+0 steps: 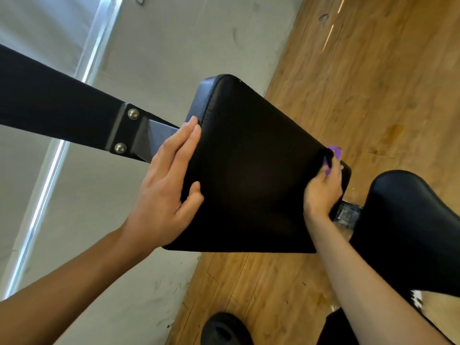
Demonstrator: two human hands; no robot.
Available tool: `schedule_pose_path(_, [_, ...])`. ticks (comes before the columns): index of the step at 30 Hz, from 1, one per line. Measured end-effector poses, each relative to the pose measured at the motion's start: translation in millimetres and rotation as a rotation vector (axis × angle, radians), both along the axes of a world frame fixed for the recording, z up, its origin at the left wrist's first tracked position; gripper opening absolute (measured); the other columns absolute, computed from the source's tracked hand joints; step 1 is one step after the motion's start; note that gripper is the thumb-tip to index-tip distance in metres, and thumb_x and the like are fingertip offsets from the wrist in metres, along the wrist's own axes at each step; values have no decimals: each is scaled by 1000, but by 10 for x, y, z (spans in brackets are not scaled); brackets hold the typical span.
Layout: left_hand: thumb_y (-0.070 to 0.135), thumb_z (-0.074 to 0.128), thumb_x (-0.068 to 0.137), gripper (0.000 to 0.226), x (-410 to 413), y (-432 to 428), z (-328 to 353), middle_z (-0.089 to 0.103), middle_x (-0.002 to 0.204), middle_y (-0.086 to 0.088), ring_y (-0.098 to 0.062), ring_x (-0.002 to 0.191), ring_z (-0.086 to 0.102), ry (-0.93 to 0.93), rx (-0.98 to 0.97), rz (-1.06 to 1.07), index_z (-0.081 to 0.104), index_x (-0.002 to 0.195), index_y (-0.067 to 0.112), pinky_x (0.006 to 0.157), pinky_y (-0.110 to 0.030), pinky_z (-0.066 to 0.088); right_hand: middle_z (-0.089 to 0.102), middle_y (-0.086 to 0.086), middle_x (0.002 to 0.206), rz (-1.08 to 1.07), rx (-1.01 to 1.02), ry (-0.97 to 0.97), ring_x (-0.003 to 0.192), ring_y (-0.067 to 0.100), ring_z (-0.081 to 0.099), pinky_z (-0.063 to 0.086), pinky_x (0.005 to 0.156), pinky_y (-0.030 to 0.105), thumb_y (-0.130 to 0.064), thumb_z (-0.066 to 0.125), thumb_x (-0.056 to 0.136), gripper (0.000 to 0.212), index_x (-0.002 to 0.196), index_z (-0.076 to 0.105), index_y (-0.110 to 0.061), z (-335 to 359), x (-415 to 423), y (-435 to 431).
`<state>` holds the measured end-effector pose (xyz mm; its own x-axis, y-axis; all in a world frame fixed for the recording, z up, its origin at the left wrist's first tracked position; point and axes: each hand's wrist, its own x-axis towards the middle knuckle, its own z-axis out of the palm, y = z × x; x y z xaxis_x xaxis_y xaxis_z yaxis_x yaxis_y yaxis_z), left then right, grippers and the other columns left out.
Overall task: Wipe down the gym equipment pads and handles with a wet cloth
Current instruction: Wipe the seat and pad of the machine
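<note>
Head view, tilted hard, read left to right.

9 to 10 o'clock: I see a broad black metal beam (49,95) running in from the frame edge toward centre. It ends in a dark steel bracket (129,130) with two round silver bolts (133,113), one above the other. Behind it is a pale grey wall (154,46) with a bright vertical strip.

8 o'clock, reaching toward centre: the left hand (169,180), bare forearm coming up from the lower corner. Its fingers are straight and close together, laid flat along the left side of the black textured vinyl pad (249,158), and the thumb lies on the pad's top face. It grips nothing; it only rests against the pad.

Centre: the pad itself, a wide trapezoid with rounded corners, attached to the beam's end.

3 o'clock: the right hand (323,188) is at the pad's right edge. Its fingers are curled round a small purple cloth (333,155), which they press against that edge. Only a bit of cloth shows above the knuckles; I cannot tell how much is bunched inside the fist.

4 o'clock: a second rounded black glossy pad (410,232), just beside the right wrist.

1 to 2 o'clock: light-brown wooden plank floor (361,83), scuffed.

6 o'clock: the toe of a black shoe (226,329) on that floor.
</note>
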<state>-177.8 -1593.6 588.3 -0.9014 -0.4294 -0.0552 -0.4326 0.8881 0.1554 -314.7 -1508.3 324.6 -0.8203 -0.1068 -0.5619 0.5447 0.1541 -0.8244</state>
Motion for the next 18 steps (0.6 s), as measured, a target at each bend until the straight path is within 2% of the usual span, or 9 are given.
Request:
schedule_pose_path(1, [16, 48, 93, 76, -7, 3, -9, 19, 170, -6, -22, 158, 20, 2, 1, -6, 22, 163, 6, 125, -57, 28, 41, 3, 160, -45, 19, -120, 152, 15, 29, 25, 126, 39, -16, 39, 110, 43, 151, 47, -21, -145, -91, 52])
schedule_pose_path(3, [16, 48, 93, 75, -8, 7, -9, 21, 169, -7, -22, 158, 21, 3, 2, -14, 22, 163, 5, 125, -56, 28, 41, 1, 160, -56, -3, -118, 153, 17, 28, 24, 126, 40, -17, 41, 110, 42, 151, 48, -23, -15, -88, 31])
schedule_pose_path(6, [16, 48, 92, 75, -18, -6, -4, 22, 168, -8, -23, 157, 22, 8, -2, -17, 23, 162, 4, 124, -56, 30, 38, 2, 162, 72, -230, 260, 154, 16, 23, 14, 124, 18, -9, 46, 107, 46, 151, 46, -24, 812, 353, -111])
schedule_pose_path(9, [16, 48, 93, 74, -10, -19, 0, 21, 169, -9, -23, 157, 23, 10, 9, -26, 24, 162, 3, 123, -57, 31, 41, 9, 158, 330, -443, 684, 155, 26, 24, 16, 128, 40, -4, 48, 105, 49, 152, 41, -19, 1157, 1039, 38])
schedule_pose_path(11, [17, 48, 93, 75, 1, -25, 4, 20, 169, -8, -22, 158, 22, 4, 21, -17, 23, 162, 4, 124, -56, 31, 36, 8, 161, 461, -367, 834, 155, 27, 23, 19, 127, 48, -5, 48, 105, 54, 154, 36, -24, 736, 1235, 238])
schedule_pose_path(12, [18, 48, 94, 75, 5, -28, 8, 20, 170, -7, -21, 158, 22, 0, 19, -14, 23, 163, 5, 125, -55, 29, 30, 3, 164, 459, -306, 779, 155, 26, 23, 23, 126, 50, -5, 47, 104, 58, 154, 35, -32, 497, 1232, 330])
schedule_pose_path(14, [17, 48, 94, 75, 6, -45, 16, 20, 170, -6, -20, 158, 20, -9, 9, -19, 22, 163, 5, 127, -51, 25, 21, -4, 168, 343, -175, 422, 155, 20, 24, 31, 122, 53, -8, 46, 105, 62, 152, 32, -46, 242, 1107, 476])
schedule_pose_path(16, [16, 47, 94, 74, 7, -60, 17, 21, 170, -7, -20, 158, 20, -10, -1, -35, 22, 163, 3, 128, -47, 23, 26, 1, 167, 261, -87, 159, 151, 11, 25, 35, 121, 47, -12, 44, 107, 53, 148, 34, -44, 220, 971, 514])
schedule_pose_path(18, [17, 46, 94, 73, 6, -76, 10, 22, 170, -8, -21, 158, 21, -8, -30, -54, 24, 163, 3, 128, -47, 23, 36, 0, 163, 295, -102, 148, 150, 9, 30, 34, 121, 36, -17, 42, 109, 45, 151, 40, -33, 345, 854, 530])
